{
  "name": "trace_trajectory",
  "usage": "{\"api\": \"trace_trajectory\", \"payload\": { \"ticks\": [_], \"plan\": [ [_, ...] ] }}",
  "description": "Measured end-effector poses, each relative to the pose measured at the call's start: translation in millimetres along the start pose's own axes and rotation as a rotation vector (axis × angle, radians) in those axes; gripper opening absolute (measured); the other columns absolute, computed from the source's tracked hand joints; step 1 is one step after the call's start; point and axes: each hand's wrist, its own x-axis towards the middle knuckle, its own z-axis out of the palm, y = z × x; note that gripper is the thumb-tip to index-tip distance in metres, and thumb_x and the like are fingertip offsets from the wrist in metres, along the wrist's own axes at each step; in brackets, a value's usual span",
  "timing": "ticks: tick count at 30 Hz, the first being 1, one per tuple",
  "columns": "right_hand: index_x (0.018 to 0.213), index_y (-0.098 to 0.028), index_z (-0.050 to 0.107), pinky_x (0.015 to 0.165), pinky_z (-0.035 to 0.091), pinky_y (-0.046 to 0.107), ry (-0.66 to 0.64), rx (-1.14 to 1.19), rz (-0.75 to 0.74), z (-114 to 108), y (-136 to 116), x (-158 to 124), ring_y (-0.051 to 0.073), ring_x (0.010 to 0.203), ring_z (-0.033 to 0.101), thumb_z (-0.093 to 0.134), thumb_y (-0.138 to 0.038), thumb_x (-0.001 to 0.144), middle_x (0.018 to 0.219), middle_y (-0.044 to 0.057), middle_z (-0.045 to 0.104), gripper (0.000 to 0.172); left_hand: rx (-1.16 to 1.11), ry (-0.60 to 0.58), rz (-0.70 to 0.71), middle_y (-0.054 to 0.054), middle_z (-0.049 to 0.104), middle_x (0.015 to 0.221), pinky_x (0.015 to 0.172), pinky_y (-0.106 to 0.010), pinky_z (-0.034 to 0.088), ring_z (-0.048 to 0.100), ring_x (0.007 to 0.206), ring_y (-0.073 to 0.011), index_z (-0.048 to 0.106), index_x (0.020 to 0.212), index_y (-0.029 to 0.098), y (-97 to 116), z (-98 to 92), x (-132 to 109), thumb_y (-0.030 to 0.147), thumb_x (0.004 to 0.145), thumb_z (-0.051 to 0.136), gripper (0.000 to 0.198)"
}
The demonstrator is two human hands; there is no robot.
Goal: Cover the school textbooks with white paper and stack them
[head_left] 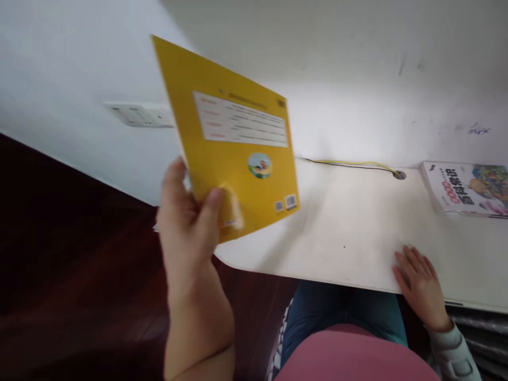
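My left hand (190,211) holds up a thin yellow book (238,174) by its lower left corner, thumb on the near face and fingers behind. The book is tilted in the air above the left end of a white desk (337,227). The face toward me has a white text panel, a small round picture and a barcode. My right hand (420,286) lies flat on the desk's front edge, its fingers stretched out and holding nothing. Its wrist is in a pale grey sleeve.
A stack of books (468,188) with a colourful cover lies at the desk's right side. Yellow and black cables (357,165) run along the wall into a round desk hole (400,175). A socket plate (138,115) is on the left wall. Dark floor (79,275) shows below left.
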Motion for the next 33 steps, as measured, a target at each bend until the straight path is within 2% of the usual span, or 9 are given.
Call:
{"api": "trace_trajectory", "payload": {
  "ticks": [3,7,12,17,19,22,25,28,33],
  "plan": [
    [0.119,-0.015,0.059,0.101,0.041,0.047,-0.019,0.000,0.019,-1.6,-1.1,1.4,0.029,0.126,0.048,0.046,-0.036,0.092,0.131,0.016,0.057,0.036,-0.460,-0.234,-0.183,-0.004,0.061,0.127,0.086,-0.033,0.055,0.065,0.099,-0.0197,0.050,0.131,0.027,-4.7,40.2,-28.5,0.031,0.072,0.070,0.063],
    [0.119,-0.017,0.059,0.103,0.039,0.047,-0.052,0.005,0.046,-2.9,-1.0,1.9,0.028,0.128,0.047,0.046,-0.034,0.092,0.133,0.014,0.056,0.035,-0.802,-0.502,-0.486,-0.006,0.067,0.118,0.083,-0.034,0.057,0.066,0.101,-0.0235,0.052,0.127,0.026,-3.2,91.9,-74.9,0.034,0.072,0.072,0.059],
    [0.125,-0.015,0.054,0.104,0.037,0.047,-0.084,0.016,0.039,-3.9,0.4,1.1,0.029,0.130,0.044,0.044,-0.029,0.090,0.134,0.014,0.055,0.039,-0.979,-0.717,-0.758,-0.008,0.067,0.117,0.084,-0.039,0.056,0.066,0.101,-0.0258,0.043,0.134,0.025,-4.4,132.7,-124.2,0.036,0.075,0.070,0.066],
    [0.132,-0.015,0.048,0.105,0.037,0.046,-0.082,0.042,0.050,-3.6,1.8,0.0,0.028,0.130,0.043,0.045,-0.027,0.089,0.135,0.014,0.054,0.045,-0.912,-0.796,-0.890,-0.011,0.066,0.118,0.085,-0.042,0.054,0.066,0.102,-0.0287,0.039,0.135,0.020,-14.7,151.3,-148.0,0.040,0.071,0.072,0.074],
    [0.133,-0.015,0.048,0.105,0.037,0.046,-0.081,0.043,0.055,-4.7,1.4,0.5,0.028,0.131,0.043,0.044,-0.027,0.089,0.136,0.015,0.053,0.045,-0.848,-0.802,-0.864,-0.012,0.064,0.122,0.088,-0.042,0.053,0.064,0.106,-0.0291,0.041,0.134,0.019,-19.7,154.0,-151.1,0.042,0.073,0.068,0.070],
    [0.130,-0.017,0.050,0.105,0.037,0.047,-0.091,0.034,0.050,-7.5,0.3,1.7,0.028,0.131,0.043,0.043,-0.026,0.089,0.136,0.014,0.053,0.043,-0.676,-0.852,-0.708,-0.012,0.058,0.131,0.096,-0.045,0.048,0.056,0.118,-0.0293,0.043,0.134,0.020,-27.4,153.4,-151.5,0.042,0.081,0.059,0.059],
    [0.127,-0.018,0.053,0.105,0.037,0.047,-0.102,0.017,0.037,-9.7,-0.7,2.4,0.028,0.130,0.044,0.044,-0.024,0.089,0.136,0.013,0.053,0.040,-0.343,-0.884,-0.487,-0.012,0.046,0.144,0.110,-0.047,0.033,0.039,0.134,-0.0284,0.042,0.137,0.018,-36.0,150.0,-149.7,0.037,0.088,0.048,0.053],
    [0.122,-0.016,0.057,0.104,0.038,0.046,-0.080,-0.009,0.034,-9.6,-1.8,2.5,0.028,0.126,0.048,0.044,-0.021,0.089,0.134,0.013,0.056,0.036,-0.028,-0.905,-0.320,-0.014,0.033,0.151,0.117,-0.046,0.017,0.020,0.143,-0.0259,0.035,0.142,0.012,-45.8,146.9,-148.2,0.032,0.091,0.039,0.055],
    [0.121,-0.016,0.059,0.102,0.040,0.044,-0.042,-0.006,0.047,-5.7,-1.3,1.2,0.026,0.125,0.050,0.044,-0.018,0.090,0.132,0.013,0.057,0.034,0.261,-0.939,-0.159,-0.019,0.027,0.152,0.117,-0.048,0.014,0.013,0.144,-0.0262,0.026,0.144,0.001,-58.8,141.2,-146.2,0.026,0.093,0.028,0.057]
  ]
}}
